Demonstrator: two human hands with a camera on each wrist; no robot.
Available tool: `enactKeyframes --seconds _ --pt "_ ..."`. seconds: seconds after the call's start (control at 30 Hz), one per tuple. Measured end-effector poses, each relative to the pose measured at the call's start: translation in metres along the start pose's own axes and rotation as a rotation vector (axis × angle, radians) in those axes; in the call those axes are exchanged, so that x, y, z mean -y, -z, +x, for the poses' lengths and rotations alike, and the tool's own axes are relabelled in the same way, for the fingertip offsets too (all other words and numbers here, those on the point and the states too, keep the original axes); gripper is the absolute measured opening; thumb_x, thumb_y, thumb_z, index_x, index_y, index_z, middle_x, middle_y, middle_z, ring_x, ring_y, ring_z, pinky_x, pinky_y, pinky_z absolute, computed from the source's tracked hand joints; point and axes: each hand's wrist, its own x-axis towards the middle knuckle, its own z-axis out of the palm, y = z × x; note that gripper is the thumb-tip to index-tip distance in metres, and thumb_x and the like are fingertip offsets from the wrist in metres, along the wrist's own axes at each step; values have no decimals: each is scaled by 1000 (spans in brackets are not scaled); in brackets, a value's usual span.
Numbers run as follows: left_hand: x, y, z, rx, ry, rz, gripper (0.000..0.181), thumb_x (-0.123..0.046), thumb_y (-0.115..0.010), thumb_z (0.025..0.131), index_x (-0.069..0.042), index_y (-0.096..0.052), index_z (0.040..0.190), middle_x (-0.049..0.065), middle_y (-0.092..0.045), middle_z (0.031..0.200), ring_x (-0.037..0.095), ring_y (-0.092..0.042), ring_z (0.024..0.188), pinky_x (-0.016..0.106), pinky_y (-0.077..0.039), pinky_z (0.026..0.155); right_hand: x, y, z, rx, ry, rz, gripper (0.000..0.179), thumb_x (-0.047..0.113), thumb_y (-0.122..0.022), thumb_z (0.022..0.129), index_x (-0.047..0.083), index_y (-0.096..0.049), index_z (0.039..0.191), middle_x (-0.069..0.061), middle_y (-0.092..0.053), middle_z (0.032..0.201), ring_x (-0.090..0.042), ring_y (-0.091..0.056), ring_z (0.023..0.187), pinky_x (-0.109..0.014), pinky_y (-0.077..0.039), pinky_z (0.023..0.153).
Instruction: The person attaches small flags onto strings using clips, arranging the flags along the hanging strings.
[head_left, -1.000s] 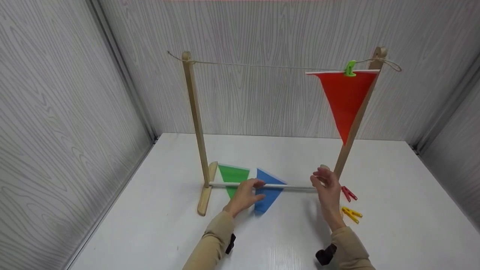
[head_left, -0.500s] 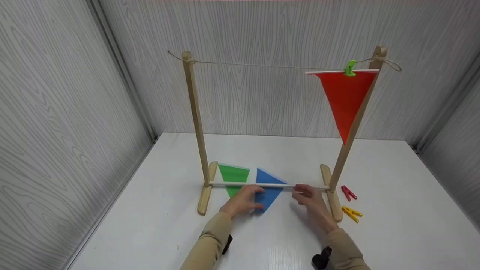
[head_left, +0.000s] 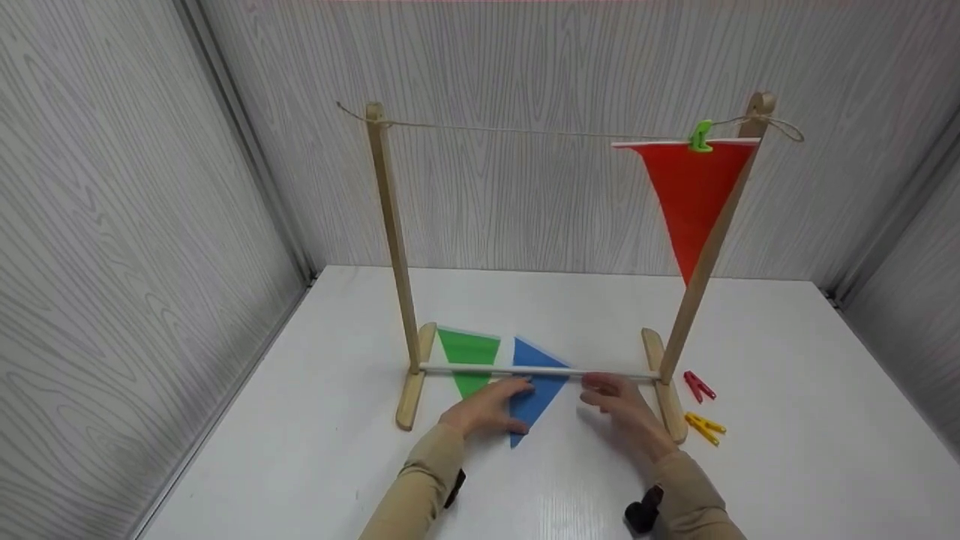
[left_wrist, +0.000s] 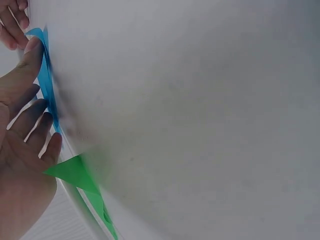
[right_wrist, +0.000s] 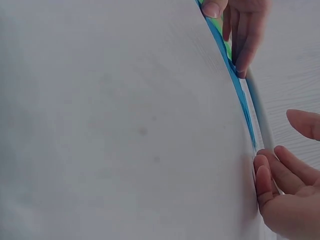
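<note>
A blue triangular pennant (head_left: pixel 541 401) lies on the white table, partly under the white rod (head_left: pixel 501 370) of a wooden stand. My left hand (head_left: pixel 486 409) is at the pennant's left side, thumb and fingers spread apart and touching it. Near the pennant's right corner is my right hand (head_left: pixel 626 412), its fingers loosely bent beside the rod. In the right wrist view, the fingertips of the right hand (right_wrist: pixel 290 187) are by the end of the blue strip; whether they touch it I cannot tell. Left of the blue one lies a green pennant (head_left: pixel 471 349), partly covered by my left hand.
A string (head_left: pixel 525 132) runs between the stand's left post (head_left: pixel 391 232) and right post (head_left: pixel 694 307). From it hangs a red pennant (head_left: pixel 694 195) on a green clothespin (head_left: pixel 700 137). A red clothespin (head_left: pixel 699 386) and a yellow clothespin (head_left: pixel 705 428) lie right of the stand.
My right hand has come down and left from beside the right post to the blue pennant's right corner. My left hand has shifted slightly nearer, and the pennant's near tip now shows.
</note>
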Motion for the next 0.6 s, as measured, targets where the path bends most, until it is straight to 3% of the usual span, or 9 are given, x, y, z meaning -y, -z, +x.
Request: enactKeyframes --seconds 0.13,0.37,0.6 --pt "0 0 1 33 -35 40 77 -28 -79 88 -16 -42 154 4 -31 166 27 -27 155 47 -27 126 0 -1 2 -5 17 -52 49 16 -66 97 -3 -53 140 -23 -56 143 -30 -53 126 -30 -46 90" --pt "-1 -1 -1 80 -33 65 82 -30 -81 86 -20 -39 156 4 -24 169 26 -22 157 47 -24 127 -2 -2 1 -3 21 -73 50 14 -68 96 -1 -54 141 -22 -55 144 -36 -49 133 -42 -45 107" --pt "-7 0 -4 98 -1 82 79 -32 -82 85 -31 -41 153 -3 -30 165 27 -30 152 55 -34 120 -2 -1 1 -47 45 -102 44 11 -67 95 0 -58 136 -19 -60 137 -27 -55 114 -28 -48 88"
